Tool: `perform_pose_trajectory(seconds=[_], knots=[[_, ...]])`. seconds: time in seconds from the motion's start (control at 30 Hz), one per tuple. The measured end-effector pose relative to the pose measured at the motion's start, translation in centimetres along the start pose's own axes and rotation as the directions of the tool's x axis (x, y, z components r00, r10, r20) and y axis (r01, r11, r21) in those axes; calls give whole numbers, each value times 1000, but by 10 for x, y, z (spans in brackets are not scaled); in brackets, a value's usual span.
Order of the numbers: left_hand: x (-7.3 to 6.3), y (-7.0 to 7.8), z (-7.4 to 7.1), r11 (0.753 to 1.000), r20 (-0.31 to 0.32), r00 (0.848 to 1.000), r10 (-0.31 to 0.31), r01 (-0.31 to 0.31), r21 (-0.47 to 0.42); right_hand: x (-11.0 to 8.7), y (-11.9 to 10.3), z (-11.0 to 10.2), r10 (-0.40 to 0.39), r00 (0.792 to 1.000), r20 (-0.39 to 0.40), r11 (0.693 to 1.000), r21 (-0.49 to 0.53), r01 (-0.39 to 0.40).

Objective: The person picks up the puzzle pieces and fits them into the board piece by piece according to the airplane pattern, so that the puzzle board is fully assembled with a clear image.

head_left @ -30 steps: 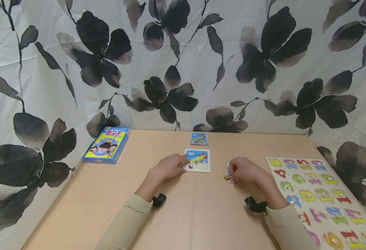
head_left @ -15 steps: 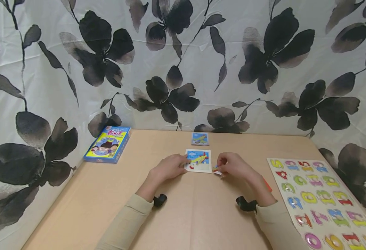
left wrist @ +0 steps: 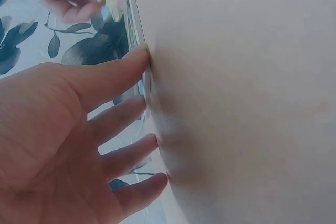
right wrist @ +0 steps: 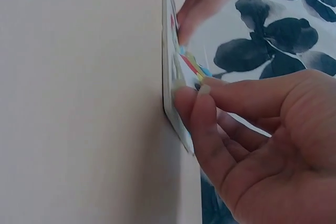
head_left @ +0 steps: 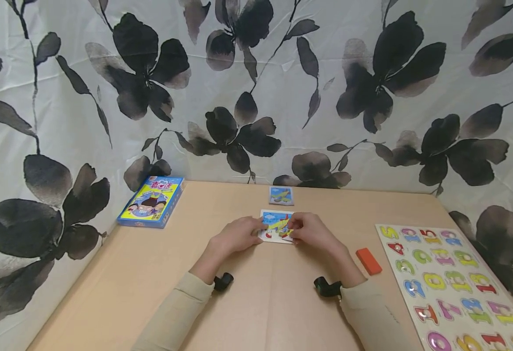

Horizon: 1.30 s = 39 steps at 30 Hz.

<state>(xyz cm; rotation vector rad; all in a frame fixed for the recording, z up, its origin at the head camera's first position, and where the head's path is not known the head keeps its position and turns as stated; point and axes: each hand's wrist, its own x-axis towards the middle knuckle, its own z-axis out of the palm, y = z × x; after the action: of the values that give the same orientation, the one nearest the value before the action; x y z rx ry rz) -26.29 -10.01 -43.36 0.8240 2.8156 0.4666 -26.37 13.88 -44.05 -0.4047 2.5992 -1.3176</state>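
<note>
A small square picture puzzle (head_left: pixel 275 220) with a yellow aeroplane on blue lies flat on the table (head_left: pixel 265 292). My left hand (head_left: pixel 236 235) touches its left side; in the left wrist view the thumb (left wrist: pixel 123 69) meets the edge and the other fingers are spread, fairly straight. Over the puzzle's right side, my right hand (head_left: pixel 316 233) pinches a small colourful puzzle piece (right wrist: pixel 190 65) between thumb and fingertips. That piece looks tilted against the puzzle in the right wrist view. The fingers partly hide the piece and the puzzle's right part.
Behind the puzzle lies a smaller picture card (head_left: pixel 281 195) with a similar aeroplane. A blue and yellow box (head_left: pixel 152 202) is at the back left. Beside my right forearm lies an orange block (head_left: pixel 369 261), left of a white board (head_left: pixel 434 295) of colourful knobbed shapes. A floral cloth (head_left: pixel 300 97) hangs behind.
My right hand has moved left with the puzzle piece, from the bare table onto the puzzle's right side. The orange block has come into sight. My left hand has stayed put.
</note>
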Motion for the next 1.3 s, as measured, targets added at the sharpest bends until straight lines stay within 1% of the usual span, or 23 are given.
perform_pose_trajectory(seconds=[0.2,0.27,0.37,0.53,0.67,0.87,1.1,1.2,1.3], knots=[[0,-1,0,1000,-10,1000,19,-19,12,12,-6,16,-25,999,-37,1000,-4,24],[-1,-1,0,1000,-15,1000,24,-24,13,14,-7,20,-29,998,-50,999,-25,28],[0,-1,1,1000,-20,999,27,-27,11,16,-9,24,-13,998,-69,998,-68,8],[0,-1,1,1000,-19,1000,18,-18,11,18,-11,29,46,995,-86,995,-89,-53],[1,-1,1,1000,-16,1000,14,-13,12,18,-15,31,66,993,-99,991,-112,-77],[1,0,1,1000,-20,999,30,-30,4,21,-18,36,98,987,-130,978,-171,-120],[0,1,0,1000,-18,999,26,-26,11,22,-19,36,114,984,-140,977,-162,-137],[1,1,0,1000,-13,1000,28,-27,13,22,-18,36,109,983,-147,976,-171,-134],[1,1,1,1000,-6,1000,20,-20,14,22,-17,36,120,981,-152,972,-183,-148]])
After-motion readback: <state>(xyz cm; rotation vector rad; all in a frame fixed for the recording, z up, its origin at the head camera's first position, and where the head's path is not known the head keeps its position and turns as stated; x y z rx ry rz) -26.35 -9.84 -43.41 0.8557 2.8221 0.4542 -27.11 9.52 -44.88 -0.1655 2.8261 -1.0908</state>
